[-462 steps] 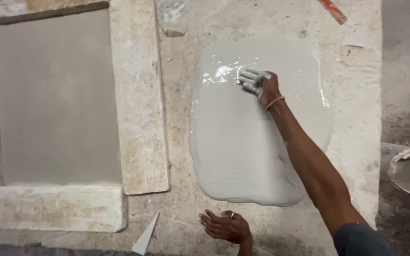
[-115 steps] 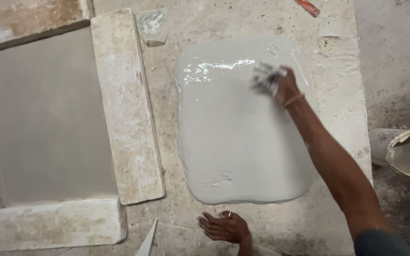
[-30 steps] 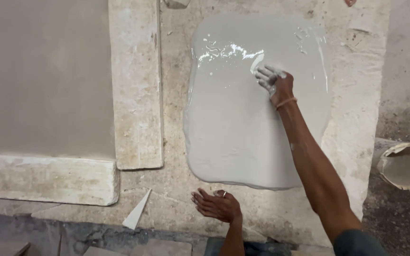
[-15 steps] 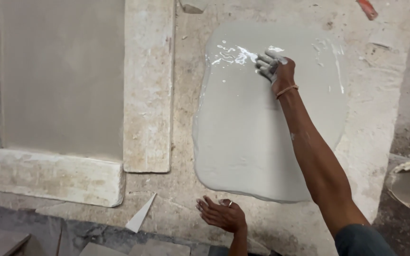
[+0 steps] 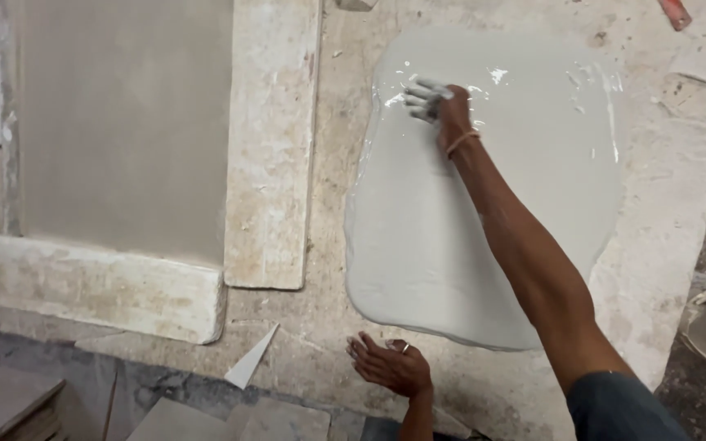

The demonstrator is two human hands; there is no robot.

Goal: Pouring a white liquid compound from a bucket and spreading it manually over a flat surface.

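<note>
The right hand [image 5: 439,104] lies flat, fingers spread, on the wet grey slurry [image 5: 484,196] — gripping nothing; the left hand [image 5: 390,365] presses open-palmed on the slab [image 5: 320,327] — apparently as a brace.

A single view is supplied, taken from a head-worn camera; it is directed steeply downward onto a stained work slab [image 5: 320,327]; the scene is seen from close overhead, at about arm's reach; the right hand [image 5: 439,106] is framed near the upper centre, on a grey wet slurry patch [image 5: 525,180]; the left hand [image 5: 390,366] is caught at the lower edge; no overlap with a second view can be assessed.
</note>
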